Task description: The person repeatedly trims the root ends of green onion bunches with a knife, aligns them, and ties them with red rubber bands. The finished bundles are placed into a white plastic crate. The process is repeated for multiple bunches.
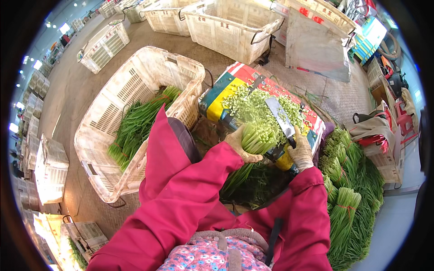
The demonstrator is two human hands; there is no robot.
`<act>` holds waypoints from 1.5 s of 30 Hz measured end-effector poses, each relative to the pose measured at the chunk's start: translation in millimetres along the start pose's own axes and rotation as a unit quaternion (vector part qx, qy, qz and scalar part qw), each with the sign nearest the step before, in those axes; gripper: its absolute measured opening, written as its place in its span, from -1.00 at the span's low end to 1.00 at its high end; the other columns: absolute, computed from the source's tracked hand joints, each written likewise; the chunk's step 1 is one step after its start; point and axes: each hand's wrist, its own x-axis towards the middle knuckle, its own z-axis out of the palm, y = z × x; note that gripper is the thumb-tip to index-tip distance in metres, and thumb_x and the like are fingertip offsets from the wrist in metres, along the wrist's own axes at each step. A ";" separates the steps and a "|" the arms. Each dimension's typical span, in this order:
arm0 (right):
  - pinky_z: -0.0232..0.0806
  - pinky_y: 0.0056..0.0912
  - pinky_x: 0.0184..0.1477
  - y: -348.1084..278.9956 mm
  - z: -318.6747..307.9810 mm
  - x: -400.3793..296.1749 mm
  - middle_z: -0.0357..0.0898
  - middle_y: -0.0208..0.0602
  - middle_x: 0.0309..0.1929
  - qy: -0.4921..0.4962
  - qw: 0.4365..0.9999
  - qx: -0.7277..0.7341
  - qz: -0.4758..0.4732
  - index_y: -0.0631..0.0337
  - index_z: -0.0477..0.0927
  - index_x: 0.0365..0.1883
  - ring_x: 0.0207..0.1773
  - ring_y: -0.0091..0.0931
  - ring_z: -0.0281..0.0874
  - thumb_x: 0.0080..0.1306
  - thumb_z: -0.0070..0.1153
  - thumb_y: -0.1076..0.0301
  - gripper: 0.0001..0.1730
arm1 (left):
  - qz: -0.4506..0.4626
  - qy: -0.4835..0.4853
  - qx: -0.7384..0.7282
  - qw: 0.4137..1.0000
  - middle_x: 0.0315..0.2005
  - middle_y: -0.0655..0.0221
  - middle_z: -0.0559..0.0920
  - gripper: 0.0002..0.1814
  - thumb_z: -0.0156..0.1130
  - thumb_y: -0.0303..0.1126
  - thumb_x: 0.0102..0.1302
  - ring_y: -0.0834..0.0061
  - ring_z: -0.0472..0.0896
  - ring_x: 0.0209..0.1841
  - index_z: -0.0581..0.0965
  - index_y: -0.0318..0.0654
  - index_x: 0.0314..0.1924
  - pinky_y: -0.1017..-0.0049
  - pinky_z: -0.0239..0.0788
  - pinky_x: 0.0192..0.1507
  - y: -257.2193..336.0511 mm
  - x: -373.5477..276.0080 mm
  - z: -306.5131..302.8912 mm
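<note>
My gloved left hand point(241, 145) grips a bunch of green garlic chives point(258, 137), its pale cut ends towards the padded work surface and its leaves hanging below. In my gloved right hand point(300, 151) is the dark handle of a wide-bladed knife point(280, 117), its blade wet and flecked with bits of stem. Under both lies a surface covered in red, yellow and green printed sheeting point(217, 98), with a heap of chopped stem ends point(252, 101) on it. To the right are piled several chive bundles point(346, 203) tied with red bands.
A slatted plastic crate point(98, 125) at the left holds tied chives point(135, 130). More crates point(223, 32) stand beyond on the floor, beside an upright grey board point(317, 44). At the right, cloths point(374, 127) lie over another crate. Loose leaves point(313, 96) lie behind the work surface.
</note>
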 end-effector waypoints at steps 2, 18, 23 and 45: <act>0.37 -0.14 0.23 -3.7 -7.5 -5.5 0.56 -0.01 0.09 -0.009 0.998 0.024 -0.059 0.03 0.41 0.38 0.19 -0.11 0.51 0.15 0.25 0.41 -0.24 | -0.028 -0.005 0.010 1.000 0.19 0.35 0.58 0.08 0.73 -0.36 -0.15 0.48 0.53 0.22 0.30 -0.22 0.39 0.38 0.37 0.28 -4.7 5.3 1.5; 0.44 -0.36 0.07 -39.4 -99.4 -21.8 0.69 -0.10 -0.19 -0.017 0.973 0.189 -0.133 0.18 0.55 0.30 -0.10 -0.40 0.66 0.29 0.19 0.51 -0.45 | -0.070 -0.033 0.127 0.989 0.18 0.13 0.61 0.37 0.76 0.00 -0.39 0.28 0.58 0.24 0.23 -0.40 0.44 0.39 0.40 0.29 -7.6 34.3 -1.7; 0.48 -0.17 -0.03 -40.9 -46.0 -42.7 0.66 0.01 -0.18 -0.056 0.977 0.094 -0.183 0.03 0.55 0.29 -0.10 -0.11 0.65 0.32 0.18 0.39 -0.47 | -0.122 -0.046 0.250 0.959 0.16 0.10 0.62 0.26 0.70 -0.07 -0.33 0.28 0.60 0.21 0.28 -0.39 0.41 0.41 0.42 0.27 0.3 46.5 -7.3; 0.45 -0.09 -0.23 -67.4 -54.4 -37.8 0.63 -0.16 -0.34 0.048 0.980 -0.059 -0.185 0.15 0.54 -0.22 -0.28 -0.16 0.63 0.39 0.09 0.31 -0.88 | -0.244 -0.135 0.486 0.828 0.05 0.08 0.67 -0.15 0.61 -0.02 -0.09 0.12 0.65 0.12 0.46 -0.24 0.16 0.24 0.50 0.14 51.8 88.4 11.4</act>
